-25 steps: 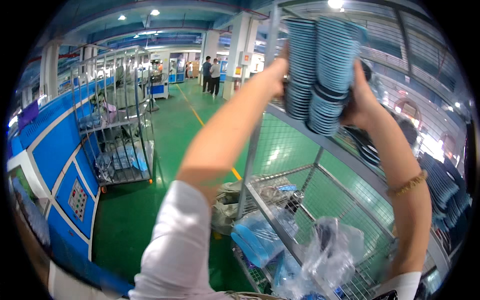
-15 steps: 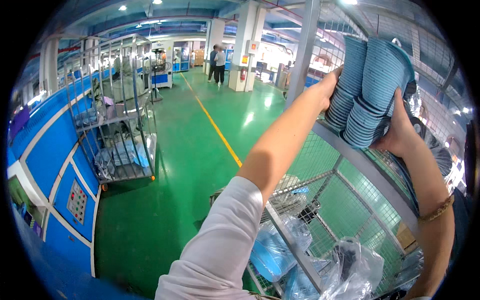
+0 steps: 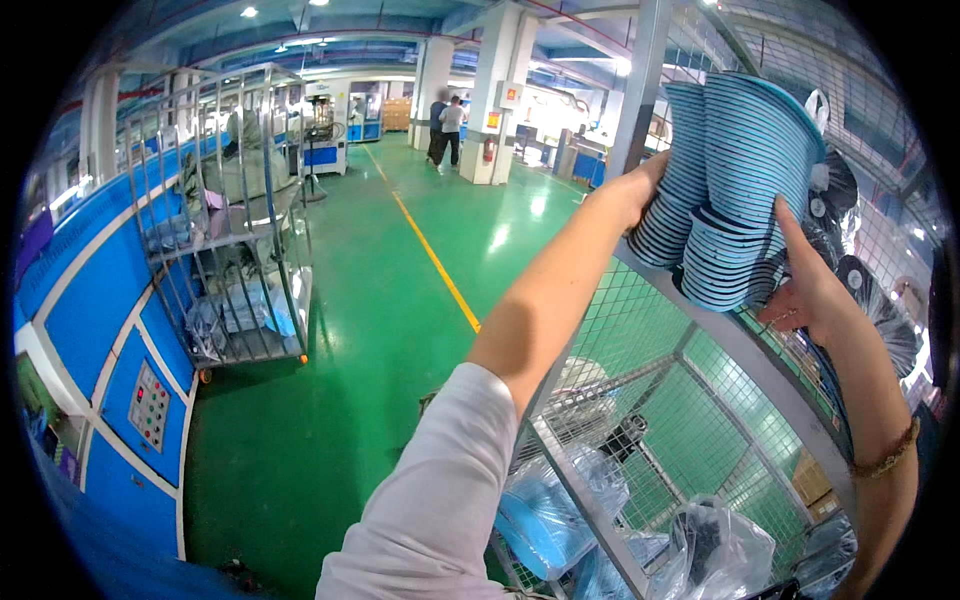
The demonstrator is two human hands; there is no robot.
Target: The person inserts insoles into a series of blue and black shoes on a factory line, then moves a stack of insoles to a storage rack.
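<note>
Clasping hands: left hand and right hand, half-spread, are holding the blue stacks; the left is partly hiding behind them.
Blue stacks: are tilting at the mesh rack's upper level.
Clear bags: are lying low in the rack.
Barred cart: is standing left of the rack.

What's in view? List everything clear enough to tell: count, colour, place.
Layered stacks: at least two, blue, between both hands
Mesh rack: one, grey, right
Plastic bags: several, transparent, low in rack
Cardboard box: one, brown, lower right
Dark bundles: several, black, far right
Barred trolley: one, silver, left
Panelled machine: one, blue-white, left edge
Pillars: several, white, background
People: two, dark and light tops, background
Floor: one, green, below
Left hand: one, bare, stacks' left side
Right hand: one, bare, stacks' right side
</note>
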